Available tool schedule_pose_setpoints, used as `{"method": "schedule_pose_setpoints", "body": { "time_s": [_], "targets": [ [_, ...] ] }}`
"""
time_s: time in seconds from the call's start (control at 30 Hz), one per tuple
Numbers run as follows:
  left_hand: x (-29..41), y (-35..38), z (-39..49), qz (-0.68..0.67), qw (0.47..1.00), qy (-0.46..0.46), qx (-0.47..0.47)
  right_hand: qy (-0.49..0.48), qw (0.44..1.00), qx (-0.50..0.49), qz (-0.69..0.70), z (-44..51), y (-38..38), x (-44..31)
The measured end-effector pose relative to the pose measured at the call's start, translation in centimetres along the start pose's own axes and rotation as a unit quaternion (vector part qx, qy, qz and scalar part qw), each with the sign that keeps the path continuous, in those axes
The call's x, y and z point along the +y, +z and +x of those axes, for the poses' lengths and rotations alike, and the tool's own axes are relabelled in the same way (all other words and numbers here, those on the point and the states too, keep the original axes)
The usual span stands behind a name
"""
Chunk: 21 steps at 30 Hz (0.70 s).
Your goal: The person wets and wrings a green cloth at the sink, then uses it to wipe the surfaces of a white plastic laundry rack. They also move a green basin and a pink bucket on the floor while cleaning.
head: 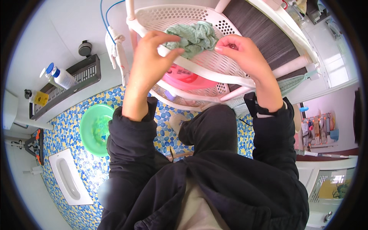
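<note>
A crumpled green textured cloth lies in the top basket of a white plastic rack. My left hand is above the basket's front rim, thumb and forefinger spread apart at the cloth's left side, with nothing seen between them. At the cloth's right end is my right hand, its thumb and forefinger close together. Whether those fingertips pinch the cloth's edge or only sit beside it, I cannot tell. Under the top basket, a pink basin sits on a lower tier.
On the pebble-patterned floor stands a green basin, left of my legs, near a squat toilet. A dark wall shelf carries several bottles. White gloves hang beside the rack. A grey cloth hangs low at its right front.
</note>
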<state>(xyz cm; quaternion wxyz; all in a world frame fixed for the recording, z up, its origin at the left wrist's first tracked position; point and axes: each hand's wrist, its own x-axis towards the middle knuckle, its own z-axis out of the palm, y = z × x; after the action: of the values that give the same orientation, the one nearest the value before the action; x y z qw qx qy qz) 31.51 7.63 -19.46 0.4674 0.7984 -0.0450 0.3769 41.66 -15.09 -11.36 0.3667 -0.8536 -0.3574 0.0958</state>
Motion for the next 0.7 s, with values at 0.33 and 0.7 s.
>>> {"method": "schedule_pose_setpoints", "body": {
  "time_s": [0.33,0.7],
  "targets": [
    [3.8,1.6,-2.1,-0.238,0.97,-0.04,-0.034,-0.014,0.965,-0.037,0.26,-2.2,2.1,-5.7],
    [3.0,-16.4,-11.9,0.131,0.982,-0.111,0.081,-0.059,0.964,0.006,0.261,-2.3,3.5,-3.8]
  ]
}}
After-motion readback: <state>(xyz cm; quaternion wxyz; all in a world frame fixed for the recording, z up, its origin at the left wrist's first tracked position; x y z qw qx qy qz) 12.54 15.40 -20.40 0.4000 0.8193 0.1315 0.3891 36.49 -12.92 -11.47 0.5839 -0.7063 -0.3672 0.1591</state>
